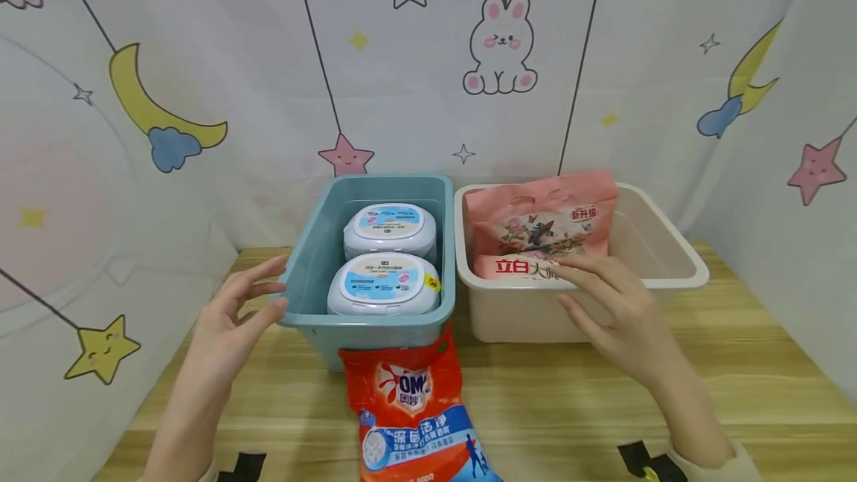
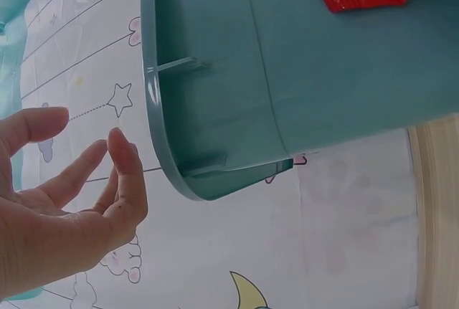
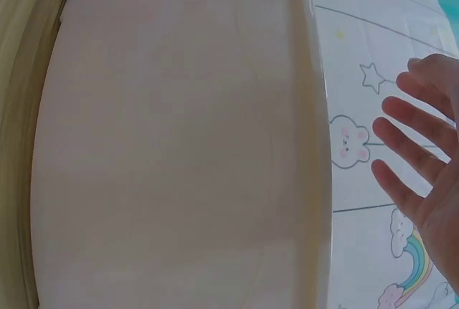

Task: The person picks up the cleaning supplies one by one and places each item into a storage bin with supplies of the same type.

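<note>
My left hand (image 1: 236, 306) hovers at the left rim of a teal plastic bin (image 1: 304, 316), its fingers loosely bent with nothing between them; the left wrist view has a gap between fingertips and rim. Inside that bin sit two white lidded tubs (image 1: 383, 285) with blue labels, one behind the other. Over the front edge of a cream bin (image 1: 535, 315) is my right hand (image 1: 612, 315), fingers spread and holding nothing. That bin contains a pink floral bag (image 1: 542, 218) standing upright and a pink-and-white package (image 1: 509, 266) lying before it, partly hidden by the right fingertips.
A red and blue OMO detergent bag (image 1: 415, 415) lies on the wooden table (image 1: 569, 407) against the teal bin's front, its lower end cut off by the frame. The two bins stand side by side before a patterned curtain (image 1: 415, 80).
</note>
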### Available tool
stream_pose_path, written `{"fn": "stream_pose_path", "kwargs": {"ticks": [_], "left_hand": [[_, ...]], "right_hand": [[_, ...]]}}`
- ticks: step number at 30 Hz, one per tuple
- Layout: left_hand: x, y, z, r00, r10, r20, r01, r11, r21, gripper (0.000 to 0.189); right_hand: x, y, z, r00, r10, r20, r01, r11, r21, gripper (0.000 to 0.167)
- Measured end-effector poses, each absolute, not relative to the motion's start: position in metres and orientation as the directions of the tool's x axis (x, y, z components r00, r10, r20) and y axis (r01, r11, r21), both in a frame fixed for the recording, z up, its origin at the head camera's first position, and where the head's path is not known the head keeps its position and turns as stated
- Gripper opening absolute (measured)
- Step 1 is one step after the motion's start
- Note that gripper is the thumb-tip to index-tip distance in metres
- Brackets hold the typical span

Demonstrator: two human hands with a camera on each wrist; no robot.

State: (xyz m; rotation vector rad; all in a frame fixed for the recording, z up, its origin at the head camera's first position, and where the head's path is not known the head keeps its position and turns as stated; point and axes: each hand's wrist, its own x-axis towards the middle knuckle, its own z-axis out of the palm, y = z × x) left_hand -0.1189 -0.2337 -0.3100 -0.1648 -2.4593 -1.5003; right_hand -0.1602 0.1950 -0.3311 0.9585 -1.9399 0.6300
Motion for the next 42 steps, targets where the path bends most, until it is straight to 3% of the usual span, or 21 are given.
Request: {"fn": "stream_pose_path", "kwargs": {"ticks": [16,42], "left_hand": [[-0.115,-0.210,-0.306,-0.952,0.007,0.305,0.273,0.467,0.841,0.045],[-0.104,-0.182,-0.306,-0.955,0.081,0.284,0.285,0.506,0.814,0.046]], "right_hand": [[-0.159,0.218,-0.340,-0.318,-0.256,0.913,-0.799,0.590,-0.113,0.044],[-0.161,0.256,-0.349,-0.375,-0.147,0.915,-0.732,0.653,-0.195,0.052]]}}
